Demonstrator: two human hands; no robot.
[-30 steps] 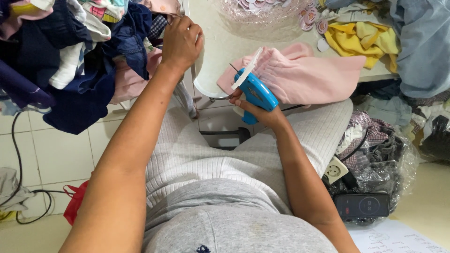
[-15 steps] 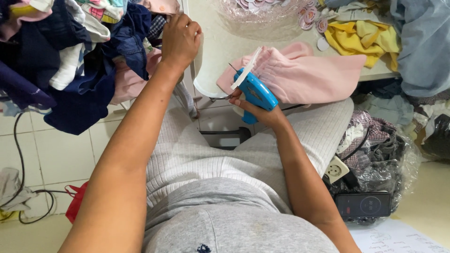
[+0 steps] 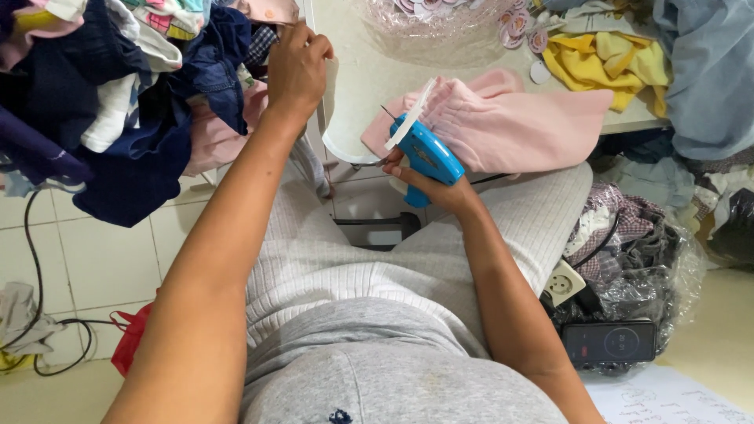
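The right hand (image 3: 428, 182) is closed around the grip of a blue tagging gun (image 3: 428, 155), which it holds just off the near edge of the pale table (image 3: 369, 78), its thin needle pointing up and left and a white strip of fasteners standing out of its top. The gun lies directly in front of a pink garment (image 3: 510, 126) that is spread on the table with its gathered waistband toward the hand; the gun overlaps the waistband's edge in this view, though whether it touches the cloth cannot be told. The left hand (image 3: 297, 67) is stretched well away to the left, its fingers curled into the edge of a heap of mixed clothes (image 3: 118, 94), mostly dark blue, with a pale pink piece just beneath the wrist; what exactly it grips is hidden by the knuckles. Farther back on the table lie a yellow garment (image 3: 605, 59) and a clear bag of round tags (image 3: 440, 12). By the right elbow, a dark phone (image 3: 609, 343) rests low beside a white power strip (image 3: 564, 281).
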